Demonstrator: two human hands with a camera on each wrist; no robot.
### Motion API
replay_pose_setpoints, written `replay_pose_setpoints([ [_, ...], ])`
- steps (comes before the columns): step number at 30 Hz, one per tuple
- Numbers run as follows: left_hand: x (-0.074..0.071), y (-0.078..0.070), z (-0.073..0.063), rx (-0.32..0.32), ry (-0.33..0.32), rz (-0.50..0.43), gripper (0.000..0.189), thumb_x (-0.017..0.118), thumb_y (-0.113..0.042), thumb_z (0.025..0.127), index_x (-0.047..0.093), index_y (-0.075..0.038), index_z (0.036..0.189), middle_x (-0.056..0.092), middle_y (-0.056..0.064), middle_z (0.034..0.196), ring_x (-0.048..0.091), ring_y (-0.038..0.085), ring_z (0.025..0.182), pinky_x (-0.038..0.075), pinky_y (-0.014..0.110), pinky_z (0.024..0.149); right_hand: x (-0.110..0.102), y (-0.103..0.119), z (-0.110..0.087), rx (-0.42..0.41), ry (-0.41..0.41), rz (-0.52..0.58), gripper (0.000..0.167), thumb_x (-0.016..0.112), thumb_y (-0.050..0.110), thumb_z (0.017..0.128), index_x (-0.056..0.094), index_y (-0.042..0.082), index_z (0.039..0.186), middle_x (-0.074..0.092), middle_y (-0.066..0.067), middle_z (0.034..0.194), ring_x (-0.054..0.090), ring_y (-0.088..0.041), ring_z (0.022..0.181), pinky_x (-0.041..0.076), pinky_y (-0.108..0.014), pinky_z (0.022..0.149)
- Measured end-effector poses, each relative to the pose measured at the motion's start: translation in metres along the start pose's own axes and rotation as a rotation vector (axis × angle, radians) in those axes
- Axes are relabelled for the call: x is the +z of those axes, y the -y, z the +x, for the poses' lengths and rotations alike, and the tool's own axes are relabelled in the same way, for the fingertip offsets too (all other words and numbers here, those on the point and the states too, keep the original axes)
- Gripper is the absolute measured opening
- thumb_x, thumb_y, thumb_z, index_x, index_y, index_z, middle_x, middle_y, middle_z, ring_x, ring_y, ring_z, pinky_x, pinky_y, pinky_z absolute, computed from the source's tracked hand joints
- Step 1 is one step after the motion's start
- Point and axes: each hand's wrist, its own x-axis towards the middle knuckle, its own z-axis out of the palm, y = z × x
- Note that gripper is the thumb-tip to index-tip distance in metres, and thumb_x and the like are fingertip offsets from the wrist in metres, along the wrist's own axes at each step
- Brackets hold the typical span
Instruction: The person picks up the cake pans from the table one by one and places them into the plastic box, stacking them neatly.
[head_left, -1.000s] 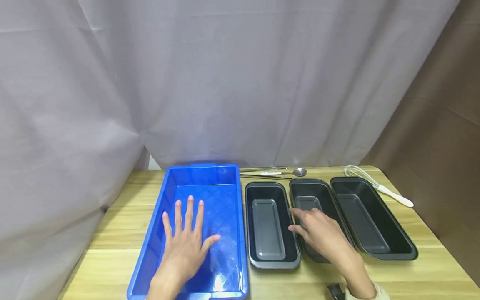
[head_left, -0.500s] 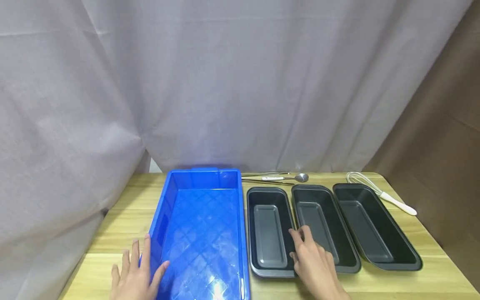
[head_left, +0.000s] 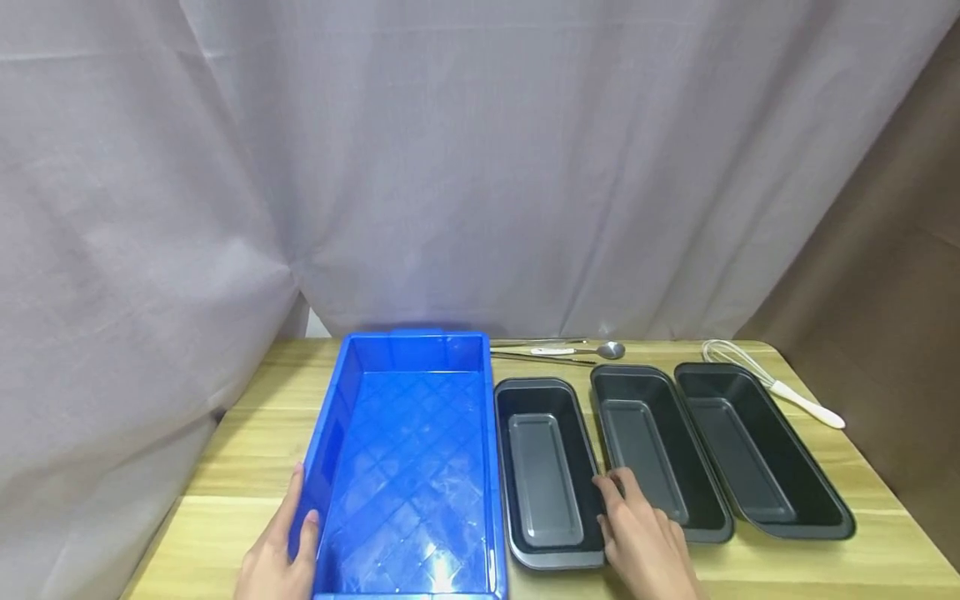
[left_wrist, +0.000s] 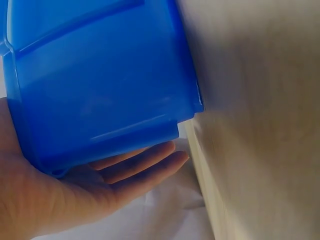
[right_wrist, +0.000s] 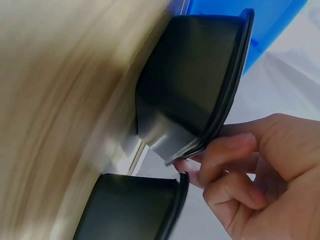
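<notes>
My left hand (head_left: 273, 550) holds the near left side of an empty blue plastic tray (head_left: 412, 467), thumb over the rim. In the left wrist view, the fingers (left_wrist: 145, 172) lie along the outside of the tray wall (left_wrist: 100, 90). To the right of the tray, my right hand (head_left: 643, 542) pinches the right rim of a dark loaf pan (head_left: 543, 479), the leftmost of three. The right wrist view has this pan (right_wrist: 195, 70) beside the tray, its rim between thumb and fingers (right_wrist: 232, 145). The pan's left rim is right at the tray's side.
A middle loaf pan (head_left: 648, 450) and a right-hand one (head_left: 757, 454) stand close together on the wooden table (head_left: 217, 467). A white-handled whisk (head_left: 806, 404) lies at the far right. Behind the pans lie a spoon (head_left: 611, 350) and thin rods (head_left: 543, 360). A grey curtain (head_left: 480, 167) hangs behind.
My left hand has moved from over the tray to its left side and taken hold there. My right hand has come nearer and gripped the leftmost pan, which has shifted slightly toward me and the tray.
</notes>
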Motion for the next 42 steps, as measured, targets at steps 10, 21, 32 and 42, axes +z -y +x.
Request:
replay_pose_setpoints([
  [10, 0.001, -0.002, -0.003, 0.006, -0.047, -0.019, 0.062, 0.056, -0.030, 0.114, 0.037, -0.024, 0.172, 0.056, 0.030, 0.153, 0.059, 0.062, 0.134, 0.050, 0.074, 0.106, 0.029, -0.022, -0.021, -0.072, 0.126, 0.436, 0.043, 0.069, 0.002, 0.105, 0.058, -0.004, 0.147, 0.067, -0.033, 0.131, 0.081, -0.026, 0.085, 0.065, -0.051, 0.086],
  [21, -0.003, -0.007, -0.002, -0.010, 0.001, -0.017, 0.063, 0.056, -0.031, 0.114, 0.036, -0.024, 0.173, 0.054, 0.033, 0.153, 0.058, 0.064, 0.133, 0.049, 0.076, 0.105, 0.043, -0.033, -0.030, 0.067, 0.160, 1.069, 0.063, 0.054, -0.007, 0.105, 0.038, -0.004, 0.166, 0.031, -0.042, 0.167, 0.047, 0.012, 0.066, 0.050, -0.022, 0.049],
  [32, -0.009, -0.011, 0.000, -0.018, 0.041, -0.014, 0.063, 0.053, -0.034, 0.115, 0.032, -0.026, 0.174, 0.049, 0.029, 0.160, 0.053, 0.064, 0.139, 0.047, 0.078, 0.106, -0.022, -0.005, -0.020, 0.200, 0.076, 1.027, 0.068, 0.060, 0.003, 0.109, 0.035, 0.006, 0.172, 0.059, -0.026, 0.123, 0.032, -0.005, 0.054, 0.046, -0.024, 0.051],
  [42, -0.011, -0.013, -0.003, -0.047, 0.098, -0.008, 0.062, 0.040, -0.045, 0.118, 0.024, -0.031, 0.176, 0.042, 0.023, 0.169, 0.046, 0.063, 0.145, 0.042, 0.081, 0.110, -0.045, 0.046, 0.004, 0.125, 0.162, 1.137, 0.072, 0.060, 0.003, 0.109, 0.030, 0.011, 0.174, 0.049, -0.008, 0.079, 0.036, -0.003, 0.051, 0.049, -0.020, 0.055],
])
